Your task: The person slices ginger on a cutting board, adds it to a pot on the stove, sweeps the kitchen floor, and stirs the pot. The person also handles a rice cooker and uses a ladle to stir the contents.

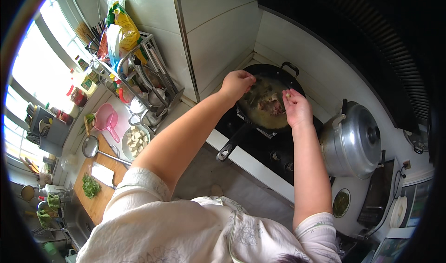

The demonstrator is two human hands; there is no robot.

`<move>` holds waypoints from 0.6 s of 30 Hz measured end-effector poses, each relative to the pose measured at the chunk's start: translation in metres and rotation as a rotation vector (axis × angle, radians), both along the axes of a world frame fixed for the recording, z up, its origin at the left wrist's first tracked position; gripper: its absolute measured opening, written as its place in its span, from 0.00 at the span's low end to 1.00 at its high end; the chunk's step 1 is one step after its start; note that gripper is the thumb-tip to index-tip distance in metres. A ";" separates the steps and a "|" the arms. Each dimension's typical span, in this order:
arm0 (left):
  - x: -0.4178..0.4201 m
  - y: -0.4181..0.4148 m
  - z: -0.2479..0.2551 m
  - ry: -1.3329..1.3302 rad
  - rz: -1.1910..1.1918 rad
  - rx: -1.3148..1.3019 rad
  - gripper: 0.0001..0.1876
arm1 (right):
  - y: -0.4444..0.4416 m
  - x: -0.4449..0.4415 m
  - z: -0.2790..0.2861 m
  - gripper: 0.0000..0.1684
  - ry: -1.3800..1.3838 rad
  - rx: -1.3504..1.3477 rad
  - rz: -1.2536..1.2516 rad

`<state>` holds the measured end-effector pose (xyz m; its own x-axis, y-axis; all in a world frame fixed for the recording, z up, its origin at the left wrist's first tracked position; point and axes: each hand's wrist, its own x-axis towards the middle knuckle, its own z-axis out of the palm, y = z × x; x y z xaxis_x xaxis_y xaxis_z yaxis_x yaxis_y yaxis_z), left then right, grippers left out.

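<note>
A black wok (pixel 258 69) sits on the black gas stove, holding cloudy broth with a meaty, bony piece (pixel 271 106) in the middle. Over the wok's left rim, my left hand (pixel 238 84) has its fingertips drawn together; whether anything is pinched there is hidden. My right hand (pixel 299 107) is above the right side of the wok, palm turned up and fingers curled. A small pale yellowish piece (pixel 288 95) shows at its fingertips. The wok's long handle (pixel 233 144) points toward me, past the stove's front edge.
Right of the stove stands a large lidded aluminium pot (pixel 355 141); a dish of dark greens (pixel 341 203) lies nearer. Leftward are a bowl of tofu cubes (pixel 137 141), a pink strainer (pixel 106 117), a ladle (pixel 90 146), and a cleaver (pixel 102 174) beside chopped herbs (pixel 91 185) on a cutting board (pixel 85 202).
</note>
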<state>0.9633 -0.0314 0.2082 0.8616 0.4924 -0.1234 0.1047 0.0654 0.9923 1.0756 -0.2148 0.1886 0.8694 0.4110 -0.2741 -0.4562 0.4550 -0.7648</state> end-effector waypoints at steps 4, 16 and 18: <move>-0.041 -0.013 -0.011 0.042 -0.018 0.160 0.09 | -0.006 0.002 0.002 0.23 -0.303 -0.177 0.096; -0.276 -0.022 -0.084 0.326 0.090 0.019 0.05 | -0.038 -0.004 -0.004 0.12 -0.543 -0.716 0.267; -0.303 -0.025 -0.104 0.448 0.142 0.006 0.06 | -0.044 0.007 -0.004 0.13 -0.698 -1.117 0.322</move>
<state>0.6604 -0.0565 0.1041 0.6479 0.6034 -0.4649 0.5135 0.1048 0.8517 1.0824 -0.2592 0.1845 0.8714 0.4708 -0.1376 0.2075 -0.6081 -0.7663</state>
